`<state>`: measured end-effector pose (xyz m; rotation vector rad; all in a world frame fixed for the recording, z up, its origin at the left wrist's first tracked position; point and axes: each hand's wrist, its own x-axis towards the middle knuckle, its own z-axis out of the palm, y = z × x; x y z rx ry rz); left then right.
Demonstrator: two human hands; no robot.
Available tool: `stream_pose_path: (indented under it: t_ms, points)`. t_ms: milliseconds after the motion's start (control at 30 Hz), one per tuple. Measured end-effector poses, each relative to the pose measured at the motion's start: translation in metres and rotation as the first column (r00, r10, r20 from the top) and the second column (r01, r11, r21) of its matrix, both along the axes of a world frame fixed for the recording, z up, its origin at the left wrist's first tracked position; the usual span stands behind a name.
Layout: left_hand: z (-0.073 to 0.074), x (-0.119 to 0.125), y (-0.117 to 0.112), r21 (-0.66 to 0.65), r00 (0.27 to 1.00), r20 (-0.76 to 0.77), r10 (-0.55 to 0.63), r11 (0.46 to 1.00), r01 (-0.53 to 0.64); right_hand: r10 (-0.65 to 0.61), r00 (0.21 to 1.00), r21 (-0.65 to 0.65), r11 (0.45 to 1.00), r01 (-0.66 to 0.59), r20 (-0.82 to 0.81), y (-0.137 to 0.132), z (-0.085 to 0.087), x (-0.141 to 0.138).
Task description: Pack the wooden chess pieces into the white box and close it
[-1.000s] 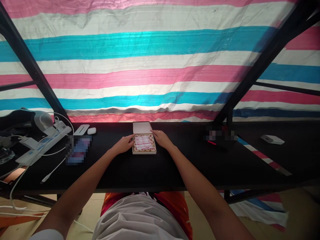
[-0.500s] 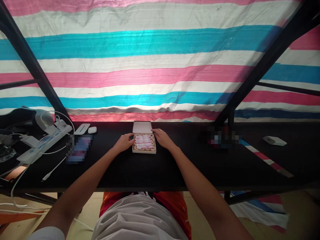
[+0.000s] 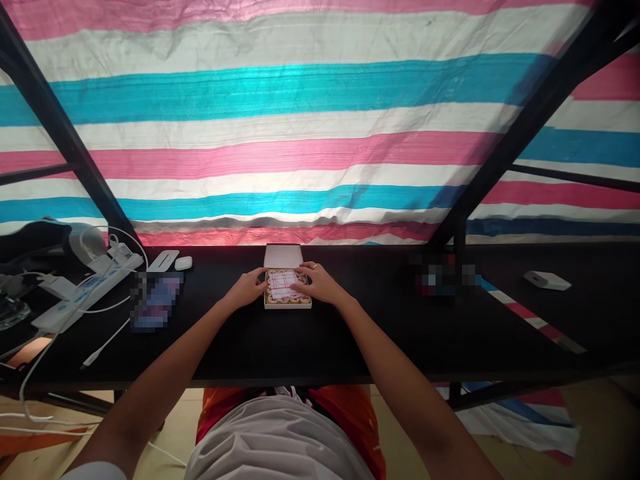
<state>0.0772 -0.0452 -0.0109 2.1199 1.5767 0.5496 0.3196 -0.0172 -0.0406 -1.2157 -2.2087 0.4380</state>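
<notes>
On the black desk sits a small white box (image 3: 287,306) with its lid (image 3: 283,256) tipped back on the far side. Round wooden pieces, which look like Chinese chess pieces (image 3: 273,300), fill it in rows. A folded white paper with pink lines (image 3: 281,283) lies on top of them. My left hand (image 3: 245,287) grips the box's left wall, thumb and fingers at its edge. Over the right side of the box is my right hand (image 3: 323,285), its thumb on the paper and its fingers apart at the far right corner, a ring on one finger.
To the left lie a white power strip (image 3: 93,287) with cables, a blurred-out phone (image 3: 157,303), an earbud case (image 3: 183,263) and a white flat piece (image 3: 164,261). A striped strip (image 3: 530,313) and a white device (image 3: 547,281) are on the right. Striped sheeting (image 3: 300,153) hangs behind.
My right hand has moved from the box's right edge inward, so its thumb now rests over the paper. My left hand stays at the left wall. The view has shifted slightly.
</notes>
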Motion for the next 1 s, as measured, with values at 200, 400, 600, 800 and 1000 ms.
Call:
stream_pose_path:
  t_ms: [200, 400, 600, 800, 1000]
  points:
    - [0.003, 0.001, -0.002, -0.015, 1.0, -0.002, -0.014, 1.0, 0.014, -0.075, 0.997, -0.029, 0.997, 0.075, -0.013, 0.007, -0.005, 0.003]
    - [0.001, -0.001, -0.001, -0.025, 1.0, 0.007, -0.026, 0.999, 0.026, -0.093, 0.994, 0.001, 0.996, 0.093, -0.055, 0.001, 0.003, 0.001]
    - [0.002, -0.001, -0.002, -0.038, 0.999, 0.022, -0.041, 0.998, 0.042, -0.087, 0.991, 0.028, 0.996, 0.09, -0.105, -0.002, 0.005, -0.008]
    - [0.004, -0.001, -0.003, -0.039, 0.998, 0.002, -0.059, 0.998, 0.059, -0.187, 0.941, 0.01, 0.98, 0.198, -0.281, 0.008, 0.004, 0.006]
    - [-0.01, -0.003, 0.007, 0.159, 0.999, 0.02, -0.035, 0.987, 0.031, -0.462, 0.861, -0.055, 0.885, 0.461, -0.213, 0.026, -0.004, 0.048]
